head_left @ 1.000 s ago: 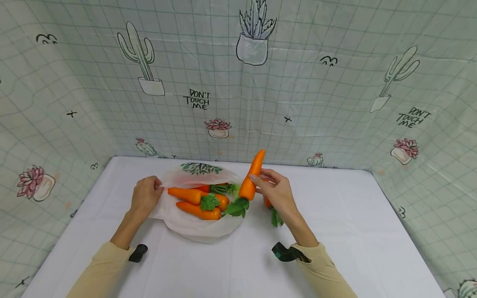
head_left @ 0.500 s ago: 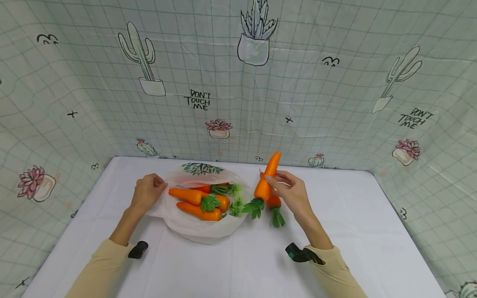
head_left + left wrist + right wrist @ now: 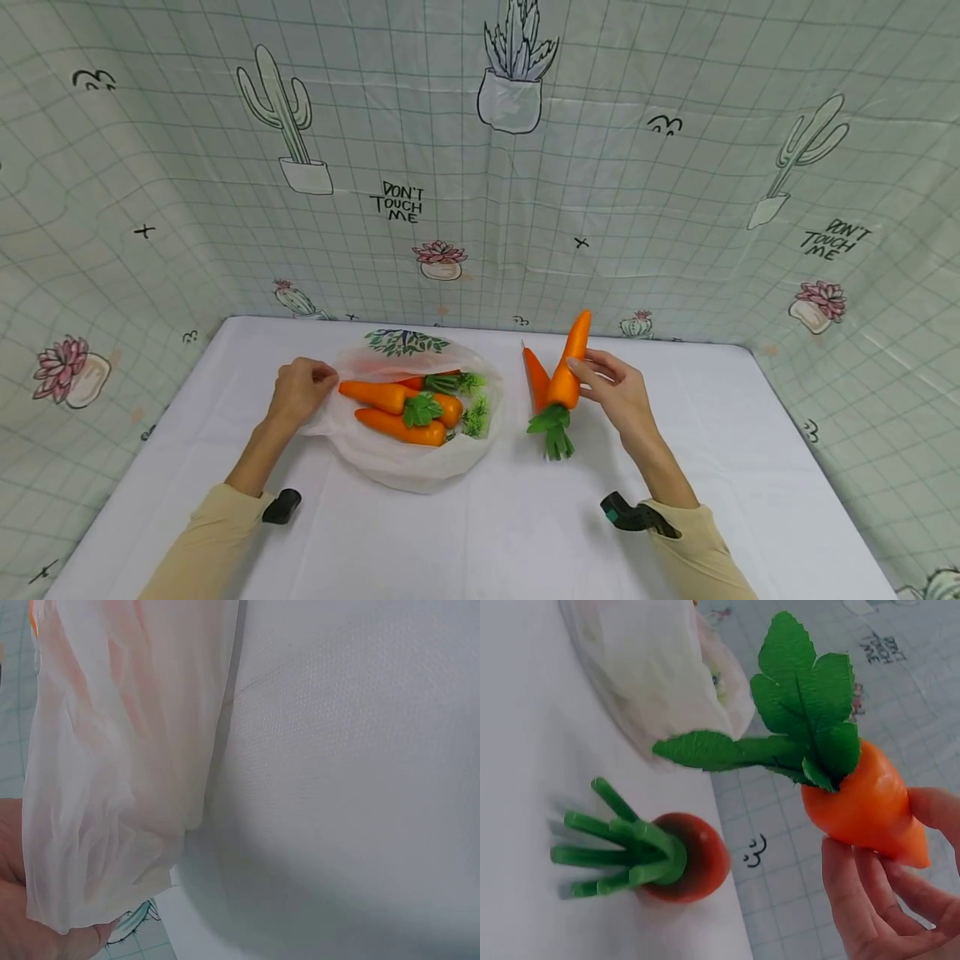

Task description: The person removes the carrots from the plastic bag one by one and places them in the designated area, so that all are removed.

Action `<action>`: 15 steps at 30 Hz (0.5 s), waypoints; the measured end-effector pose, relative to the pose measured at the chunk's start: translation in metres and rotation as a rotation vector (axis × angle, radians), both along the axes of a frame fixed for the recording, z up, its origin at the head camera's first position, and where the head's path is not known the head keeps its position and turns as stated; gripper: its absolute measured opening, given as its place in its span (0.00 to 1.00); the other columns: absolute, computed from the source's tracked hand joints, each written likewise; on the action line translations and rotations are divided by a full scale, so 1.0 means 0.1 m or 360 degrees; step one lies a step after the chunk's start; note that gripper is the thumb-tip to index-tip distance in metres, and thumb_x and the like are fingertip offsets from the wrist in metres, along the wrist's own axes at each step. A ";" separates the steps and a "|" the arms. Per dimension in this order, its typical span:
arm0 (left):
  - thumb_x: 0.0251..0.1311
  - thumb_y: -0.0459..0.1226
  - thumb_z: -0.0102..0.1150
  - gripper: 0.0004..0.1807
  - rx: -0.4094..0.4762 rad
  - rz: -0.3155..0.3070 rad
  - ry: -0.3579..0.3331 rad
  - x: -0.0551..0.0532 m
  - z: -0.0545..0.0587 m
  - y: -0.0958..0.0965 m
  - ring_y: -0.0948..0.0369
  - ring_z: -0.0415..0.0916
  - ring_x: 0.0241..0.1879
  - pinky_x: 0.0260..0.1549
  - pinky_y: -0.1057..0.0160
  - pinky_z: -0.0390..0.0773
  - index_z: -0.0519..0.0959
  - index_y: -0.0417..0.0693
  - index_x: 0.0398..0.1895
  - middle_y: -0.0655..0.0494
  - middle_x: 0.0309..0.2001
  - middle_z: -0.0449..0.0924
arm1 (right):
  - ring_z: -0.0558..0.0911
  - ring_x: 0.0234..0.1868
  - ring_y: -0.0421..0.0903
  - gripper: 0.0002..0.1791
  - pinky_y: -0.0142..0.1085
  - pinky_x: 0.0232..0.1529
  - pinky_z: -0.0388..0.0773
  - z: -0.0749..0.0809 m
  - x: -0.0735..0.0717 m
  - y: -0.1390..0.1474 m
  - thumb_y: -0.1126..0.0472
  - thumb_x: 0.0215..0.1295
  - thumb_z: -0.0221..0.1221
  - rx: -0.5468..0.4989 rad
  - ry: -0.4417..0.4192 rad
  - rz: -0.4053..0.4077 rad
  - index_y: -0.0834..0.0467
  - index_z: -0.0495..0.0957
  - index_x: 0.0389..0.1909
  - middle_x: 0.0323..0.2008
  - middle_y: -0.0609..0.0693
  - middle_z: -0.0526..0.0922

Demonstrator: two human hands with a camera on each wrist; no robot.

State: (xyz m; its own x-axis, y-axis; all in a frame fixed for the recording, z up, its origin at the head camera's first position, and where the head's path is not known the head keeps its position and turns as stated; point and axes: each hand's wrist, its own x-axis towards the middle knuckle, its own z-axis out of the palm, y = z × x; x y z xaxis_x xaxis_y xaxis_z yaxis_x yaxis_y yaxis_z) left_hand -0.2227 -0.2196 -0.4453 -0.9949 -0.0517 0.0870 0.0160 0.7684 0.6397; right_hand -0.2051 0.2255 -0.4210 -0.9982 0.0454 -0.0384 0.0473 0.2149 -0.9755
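Note:
My right hand [image 3: 618,392] holds an orange carrot [image 3: 572,367] between thumb and fingers, its tip pointing up and away. In the right wrist view, broad green leaves [image 3: 802,697] spread from the top of that carrot. A second, redder carrot [image 3: 694,859] with cut green stalks lies on the table just left of it, partly overlapped in the head view. On the left, my other hand [image 3: 300,390] pinches the edge of a thin white plastic bag [image 3: 405,468]. Several carrots [image 3: 401,425] with green tops lie at the bag's wide opening.
A white cloth covers the table [image 3: 465,542]. Behind it hangs a grid-patterned curtain [image 3: 592,192] printed with cacti and lettering. Green leaf print [image 3: 405,340] marks the far side of the bag. Wrist cameras sit at both sleeves.
My right hand has carried the orange carrot rightward, away from the bag, uncovering the leafy tops there and passing over the redder carrot. My left hand stays at the bag's edge.

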 end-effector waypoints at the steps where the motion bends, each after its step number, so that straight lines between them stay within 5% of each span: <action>1: 0.67 0.28 0.61 0.09 0.0003 -0.0005 -0.0006 0.01 0.00 0.00 0.40 0.82 0.40 0.44 0.43 0.82 0.84 0.25 0.39 0.33 0.38 0.85 | 0.83 0.48 0.40 0.34 0.31 0.49 0.83 -0.01 0.00 0.02 0.45 0.70 0.65 0.0007 -0.0011 -0.0005 0.63 0.73 0.67 0.62 0.62 0.77; 15: 0.67 0.26 0.60 0.09 0.0019 -0.0053 -0.0084 0.01 -0.03 -0.02 0.40 0.82 0.42 0.45 0.45 0.83 0.83 0.23 0.43 0.31 0.41 0.84 | 0.80 0.53 0.43 0.38 0.25 0.49 0.79 -0.15 -0.09 0.28 0.40 0.72 0.60 0.0141 -0.0162 -0.0044 0.63 0.70 0.72 0.67 0.62 0.74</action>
